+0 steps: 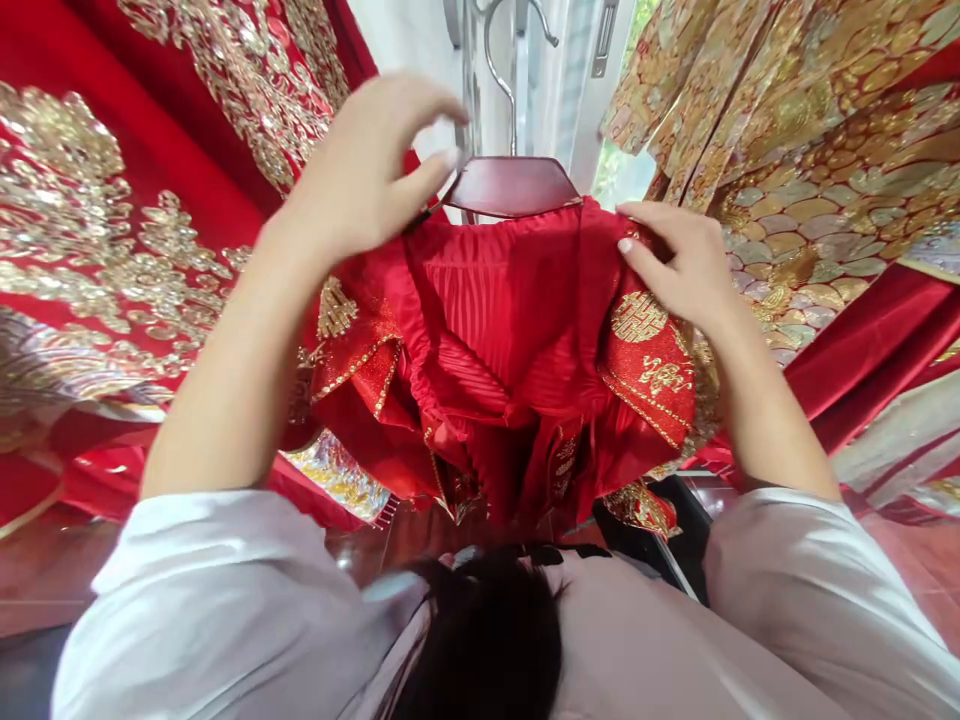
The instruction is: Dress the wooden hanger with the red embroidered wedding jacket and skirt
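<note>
A red dress [510,320] with a pleated bodice and gold-embroidered sleeves hangs in front of me on a dark red hanger [517,188] with a metal hook. My left hand [375,165] is over the hanger's left end, thumb and index finger apart and slightly blurred; its other fingers are hidden. At the dress's right shoulder, my right hand [679,255] grips the fabric, thumb in front and fingers over the top. Gold round emblems show on the right sleeve [645,350]. The hanger's hook is apart from the vertical metal post behind it.
Red garments with gold sequins [150,180] hang close on the left. Gold-patterned garments [825,150] crowd the right side. A vertical metal post [480,90] and a white door frame [592,90] stand behind the hanger. Below is a dark reddish floor [420,535].
</note>
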A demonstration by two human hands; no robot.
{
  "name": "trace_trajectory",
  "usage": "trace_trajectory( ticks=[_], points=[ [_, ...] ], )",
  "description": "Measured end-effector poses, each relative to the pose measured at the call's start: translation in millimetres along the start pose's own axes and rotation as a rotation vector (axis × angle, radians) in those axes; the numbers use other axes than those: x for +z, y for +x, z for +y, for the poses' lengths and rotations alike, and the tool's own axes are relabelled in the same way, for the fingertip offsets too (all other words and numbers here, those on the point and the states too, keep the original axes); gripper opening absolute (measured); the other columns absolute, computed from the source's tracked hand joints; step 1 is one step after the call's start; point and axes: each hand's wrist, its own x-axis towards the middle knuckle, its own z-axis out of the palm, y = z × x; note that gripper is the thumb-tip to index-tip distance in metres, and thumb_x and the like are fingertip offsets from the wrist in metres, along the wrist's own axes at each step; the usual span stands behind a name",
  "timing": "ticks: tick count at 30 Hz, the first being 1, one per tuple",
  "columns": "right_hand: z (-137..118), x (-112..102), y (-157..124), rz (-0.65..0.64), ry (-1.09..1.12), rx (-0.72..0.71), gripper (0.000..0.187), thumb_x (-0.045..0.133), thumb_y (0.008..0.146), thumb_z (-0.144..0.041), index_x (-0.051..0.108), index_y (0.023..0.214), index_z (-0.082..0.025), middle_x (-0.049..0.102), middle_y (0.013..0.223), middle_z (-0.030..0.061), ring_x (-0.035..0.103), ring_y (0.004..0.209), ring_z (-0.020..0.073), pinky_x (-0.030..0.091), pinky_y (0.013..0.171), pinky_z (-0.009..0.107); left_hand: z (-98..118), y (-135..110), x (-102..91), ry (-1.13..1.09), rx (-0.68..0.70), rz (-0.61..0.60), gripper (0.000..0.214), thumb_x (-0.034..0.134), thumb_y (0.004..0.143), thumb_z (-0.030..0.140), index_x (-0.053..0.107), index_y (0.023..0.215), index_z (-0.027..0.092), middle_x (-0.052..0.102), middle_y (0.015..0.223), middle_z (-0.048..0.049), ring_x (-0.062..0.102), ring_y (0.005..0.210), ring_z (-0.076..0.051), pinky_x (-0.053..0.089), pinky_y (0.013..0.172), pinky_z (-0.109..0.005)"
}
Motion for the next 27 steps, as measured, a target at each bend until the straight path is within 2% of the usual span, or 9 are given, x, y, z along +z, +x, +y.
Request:
trace_trajectory(
  ticks=[2, 4, 5, 7, 9, 12, 19, 23, 27],
  points=[
    [3.5, -8.1, 10.3, -0.064, 0.065, -0.014, 0.043, 0.045, 0.092, -0.043, 0.056, 0.127, -0.021, 0.059, 0.125, 0.008, 0.055, 0.115, 0.0232, 0.043, 0.099, 0.037, -17.9, -33.6, -9.6, 0.085, -0.172, -0.116, 0.048, 0.037, 0.092, 0.036, 0.055, 0.122, 0.004, 0.06, 0.113, -0.0089, 0.055, 0.109, -0.022, 0.037, 0.099, -0.038],
    [7.1, -9.7, 22.2, -0.124, 0.141, -0.03, 0.037, 0.049, 0.091, -0.038, 0.059, 0.121, -0.02, 0.062, 0.118, 0.0073, 0.059, 0.107, 0.0208, 0.044, 0.094, 0.035, -33.0, -63.5, -10.0, 0.024, -0.315, -0.284, 0.052, 0.034, 0.09, 0.047, 0.059, 0.112, 0.007, 0.063, 0.094, -0.0048, 0.058, 0.087, -0.016, 0.043, 0.088, -0.032],
    [8.9, -8.3, 27.9, -0.156, 0.174, -0.03, 0.031, 0.048, 0.091, -0.037, 0.062, 0.112, -0.019, 0.065, 0.109, 0.0068, 0.06, 0.099, 0.0195, 0.045, 0.09, 0.034, -38.3, -74.9, -8.0, -0.009, -0.341, -0.323, 0.054, 0.031, 0.09, 0.052, 0.06, 0.102, 0.008, 0.062, 0.084, -0.0026, 0.055, 0.076, -0.013, 0.044, 0.082, -0.028],
    [12.6, -3.1, 37.2, -0.209, 0.216, 0.0, 0.028, 0.043, 0.094, -0.036, 0.063, 0.084, -0.018, 0.064, 0.083, 0.0042, 0.059, 0.078, 0.0163, 0.045, 0.08, 0.032, -44.4, -88.4, -2.2, -0.026, -0.358, -0.297, 0.056, 0.025, 0.089, 0.059, 0.054, 0.076, 0.013, 0.052, 0.064, 0.002, 0.044, 0.06, -0.008, 0.04, 0.068, -0.022],
    [15.5, 2.5, 43.2, -0.216, 0.235, 0.053, 0.04, 0.04, 0.095, -0.038, 0.048, 0.06, -0.019, 0.05, 0.062, 0.0013, 0.049, 0.063, 0.0136, 0.043, 0.072, 0.03, -46.4, -90.9, 3.1, -0.026, -0.378, -0.215, 0.057, 0.022, 0.088, 0.062, 0.039, 0.059, 0.017, 0.037, 0.053, 0.0041, 0.033, 0.052, -0.007, 0.032, 0.058, -0.022],
    [16.7, 7.0, 47.8, -0.185, 0.277, 0.115, 0.049, 0.046, 0.093, -0.041, 0.03, 0.052, -0.019, 0.032, 0.054, -0.0005, 0.037, 0.056, 0.0119, 0.038, 0.063, 0.027, -50.0, -82.1, 7.7, -0.128, -0.441, -0.177, 0.059, 0.022, 0.086, 0.068, 0.027, 0.054, 0.019, 0.027, 0.052, 0.0049, 0.026, 0.052, -0.005, 0.026, 0.053, -0.02],
    [16.9, 7.5, 52.0, -0.285, 0.533, 0.126, 0.053, 0.049, 0.092, -0.045, 0.024, 0.053, -0.018, 0.019, 0.054, -0.0025, 0.018, 0.051, 0.0078, 0.021, 0.049, 0.024, -64.8, -57.4, 15.0, -0.361, -0.485, -0.227, 0.063, 0.029, 0.083, 0.073, 0.032, 0.053, 0.018, 0.029, 0.052, 0.0064, 0.027, 0.053, -0.002, 0.033, 0.057, -0.02],
    [26.9, 4.6, 45.5, -0.285, 0.625, 0.119, 0.058, 0.054, 0.088, -0.052, 0.024, 0.052, -0.017, 0.018, 0.053, -0.0033, 0.016, 0.05, 0.006, 0.014, 0.047, 0.023, -67.5, -59.2, 21.4, -0.433, -0.547, -0.177, 0.061, 0.03, 0.091, 0.063, 0.037, 0.054, 0.015, 0.036, 0.052, 0.0054, 0.031, 0.051, -0.002, 0.04, 0.059, -0.022],
    [41.0, 8.8, 42.0, -0.281, 0.713, 0.235, 0.058, 0.059, 0.085, -0.05, 0.029, 0.049, -0.016, 0.023, 0.049, -0.004, 0.02, 0.046, 0.0041, 0.013, 0.043, 0.021, -71.4, -65.9, 24.2, -0.513, -0.668, -0.208, 0.058, 0.028, 0.098, 0.051, 0.045, 0.059, 0.012, 0.044, 0.052, 0.0045, 0.036, 0.048, -0.003, 0.047, 0.065, -0.026]
  ],
)
